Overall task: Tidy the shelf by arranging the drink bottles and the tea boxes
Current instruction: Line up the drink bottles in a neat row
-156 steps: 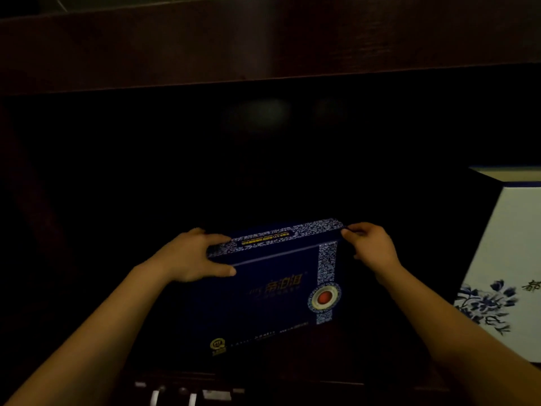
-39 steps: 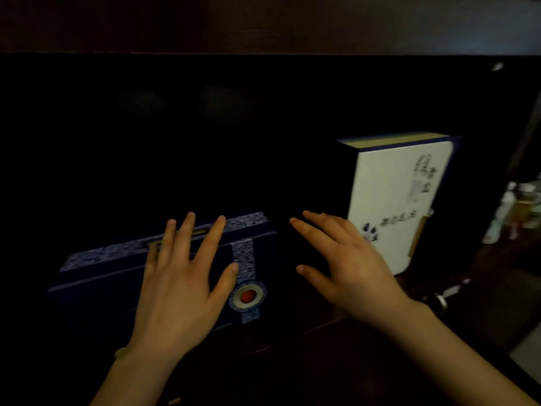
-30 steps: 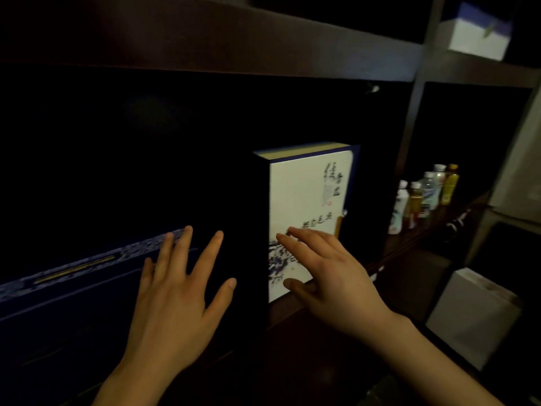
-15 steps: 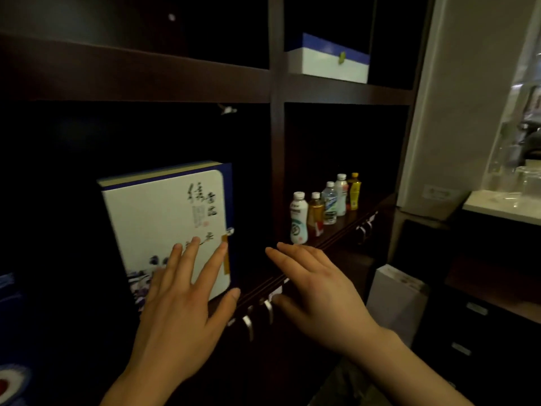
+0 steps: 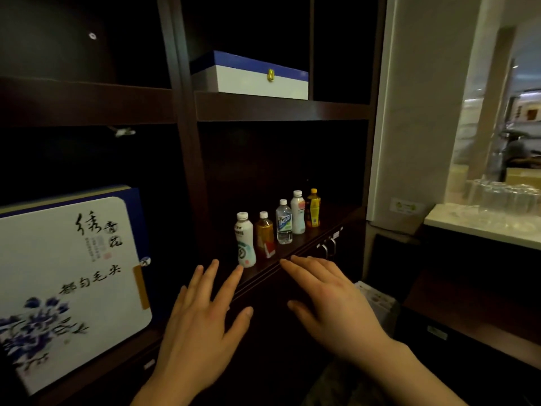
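Observation:
Several drink bottles stand in a row along the front of a dark shelf (image 5: 295,253): a white bottle (image 5: 244,240) nearest, then an amber tea bottle (image 5: 265,237), a clear water bottle (image 5: 284,222), a pale bottle (image 5: 298,213) and a yellow bottle (image 5: 313,208). A large white tea box with blue flowers (image 5: 70,285) stands upright in the left compartment. A white box with a blue lid (image 5: 251,77) lies one shelf up. My left hand (image 5: 202,326) and my right hand (image 5: 336,306) hover open in front of the shelf edge, holding nothing, short of the bottles.
A dark upright divider (image 5: 187,159) separates the two compartments. Drawer handles (image 5: 328,249) sit under the bottle shelf. At the right are a white wall column (image 5: 418,112), a counter with glassware (image 5: 497,203), and a white box on the floor (image 5: 377,303).
My view has swung right from the dark blue tea box to the bottle compartment. Both hands let go of that box and moved right, staying open.

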